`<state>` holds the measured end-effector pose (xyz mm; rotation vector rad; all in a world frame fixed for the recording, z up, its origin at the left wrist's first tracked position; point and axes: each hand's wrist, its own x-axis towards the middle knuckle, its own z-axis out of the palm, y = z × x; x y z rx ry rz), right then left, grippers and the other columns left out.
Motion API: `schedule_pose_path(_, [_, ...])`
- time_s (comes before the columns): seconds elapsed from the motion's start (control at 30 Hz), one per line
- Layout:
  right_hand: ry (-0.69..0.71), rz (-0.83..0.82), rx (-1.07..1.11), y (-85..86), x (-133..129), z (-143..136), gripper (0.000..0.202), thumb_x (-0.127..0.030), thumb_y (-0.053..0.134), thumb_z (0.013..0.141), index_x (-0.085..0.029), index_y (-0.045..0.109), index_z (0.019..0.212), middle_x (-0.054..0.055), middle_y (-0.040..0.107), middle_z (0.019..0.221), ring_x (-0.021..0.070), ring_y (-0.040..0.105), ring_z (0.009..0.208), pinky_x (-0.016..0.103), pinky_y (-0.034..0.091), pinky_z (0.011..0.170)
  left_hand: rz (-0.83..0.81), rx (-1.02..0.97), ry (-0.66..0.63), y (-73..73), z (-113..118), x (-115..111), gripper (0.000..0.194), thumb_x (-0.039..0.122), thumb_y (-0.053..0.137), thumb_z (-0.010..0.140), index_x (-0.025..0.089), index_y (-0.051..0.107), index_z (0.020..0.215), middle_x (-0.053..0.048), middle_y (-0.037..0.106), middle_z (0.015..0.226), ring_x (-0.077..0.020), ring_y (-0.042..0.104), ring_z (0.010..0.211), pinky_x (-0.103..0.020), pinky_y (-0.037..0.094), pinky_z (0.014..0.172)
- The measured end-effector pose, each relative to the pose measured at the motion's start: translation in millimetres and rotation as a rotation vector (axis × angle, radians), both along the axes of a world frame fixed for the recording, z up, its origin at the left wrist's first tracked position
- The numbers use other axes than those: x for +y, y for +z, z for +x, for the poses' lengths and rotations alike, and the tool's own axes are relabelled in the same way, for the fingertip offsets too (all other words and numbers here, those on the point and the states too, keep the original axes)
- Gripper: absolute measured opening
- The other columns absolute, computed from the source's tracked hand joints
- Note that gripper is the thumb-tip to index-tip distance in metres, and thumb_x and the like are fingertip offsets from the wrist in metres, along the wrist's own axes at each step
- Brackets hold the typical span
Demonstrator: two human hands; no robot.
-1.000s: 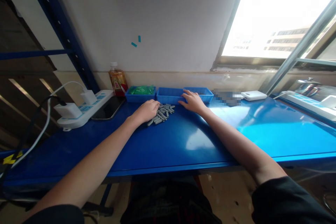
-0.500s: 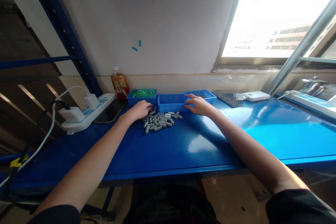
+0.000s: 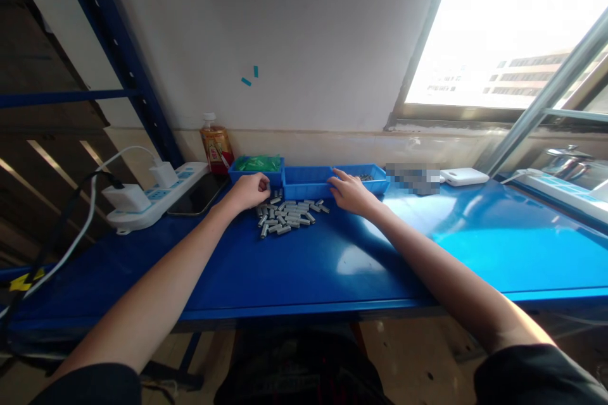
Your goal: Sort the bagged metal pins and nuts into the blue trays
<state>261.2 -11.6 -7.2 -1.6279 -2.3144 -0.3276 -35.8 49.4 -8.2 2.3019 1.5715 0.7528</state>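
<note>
Several grey metal cylinders (image 3: 291, 222) lie in a loose pile on the blue table (image 3: 304, 272). At the pile's upper left, my left hand (image 3: 251, 192) is closed in a pinch, with what looks like one metal cylinder (image 3: 267, 188) at its fingertips. My right hand (image 3: 350, 192) rests on the front rim of the blue bins, fingers apart and nothing seen in them. It is between the middle blue bin (image 3: 306, 190) and the right blue bin (image 3: 379, 186), which has small metal parts inside. Green plastic (image 3: 259, 164) fills the left blue bin (image 3: 242, 175).
At the left are a white power strip (image 3: 137, 218) with chargers, a dark phone (image 3: 197, 196) and a drink bottle (image 3: 217, 149). Toward the right sit a white box (image 3: 464, 176), another power strip (image 3: 560, 193) and a shiny metal pot (image 3: 569, 161).
My left hand has lifted slightly from the pile, its fingers now pinched together around a cylinder. My right hand has shifted slightly left along the bin rim. The view has moved a little.
</note>
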Motion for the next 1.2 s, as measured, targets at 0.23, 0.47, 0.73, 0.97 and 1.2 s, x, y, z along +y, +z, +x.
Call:
schedule_pose_path(0.23, [0.28, 0.235, 0.244, 14.4, -30, -39, 0.041, -0.04, 0.052, 0.09, -0.017, 0.054, 0.123, 0.013, 0.061, 0.114, 0.0279, 0.052, 0.108, 0.041, 0.04, 0.092, -0.046, -0.385, -0.169, 22.6, 37, -48, 0.049, 0.061, 0.061, 0.074, 0.017, 0.057, 0.096, -0.005, 0.069, 0.089, -0.0178, 0.066, 0.081, -0.026, 0.051, 0.069])
schedule_pose_path(0.47, [0.411, 0.301, 0.502, 7.4, -40, -68, 0.022, -0.032, 0.049, 0.092, -0.018, 0.056, 0.108, 0.007, 0.062, 0.089, 0.0187, 0.059, 0.085, 0.029, 0.046, 0.079, -0.225, -0.677, -0.355, 32.5, 53, -69, 0.054, 0.066, 0.069, 0.065, 0.016, 0.058, 0.082, -0.001, 0.063, 0.069, -0.0123, 0.055, 0.059, -0.024, 0.043, 0.057])
schedule_pose_path(0.73, [0.383, 0.355, 0.566, 9.3, -49, -72, 0.018, -0.032, 0.048, 0.091, -0.019, 0.058, 0.099, 0.007, 0.062, 0.089, 0.0168, 0.059, 0.081, 0.027, 0.047, 0.076, -0.16, -0.529, -0.344, 31.2, 56, -72, 0.064, 0.079, 0.043, 0.076, 0.017, 0.056, 0.074, -0.004, 0.064, 0.069, -0.0128, 0.053, 0.056, -0.024, 0.041, 0.054])
schedule_pose_path(0.97, [0.2, 0.123, 0.491, 41.2, -12, -79, 0.021, -0.032, 0.055, 0.085, -0.017, 0.066, 0.094, 0.004, 0.067, 0.081, 0.0157, 0.061, 0.076, 0.025, 0.046, 0.074, 0.033, -0.212, -0.142, 21.3, 25, -40, 0.05, 0.063, 0.042, 0.085, 0.02, 0.061, 0.07, -0.005, 0.066, 0.066, -0.0206, 0.061, 0.066, -0.029, 0.043, 0.063])
schedule_pose_path(1.2, [-0.014, -0.487, 0.302, 66.0, 52, -94, 0.012, -0.023, 0.065, 0.072, -0.015, 0.071, 0.076, 0.006, 0.07, 0.075, 0.0207, 0.063, 0.072, 0.028, 0.048, 0.066, 0.029, 0.107, -0.047, 6.9, 3, -19, 0.027, 0.044, 0.054, 0.081, 0.022, 0.069, 0.086, -0.004, 0.071, 0.076, -0.0229, 0.066, 0.074, -0.028, 0.045, 0.064])
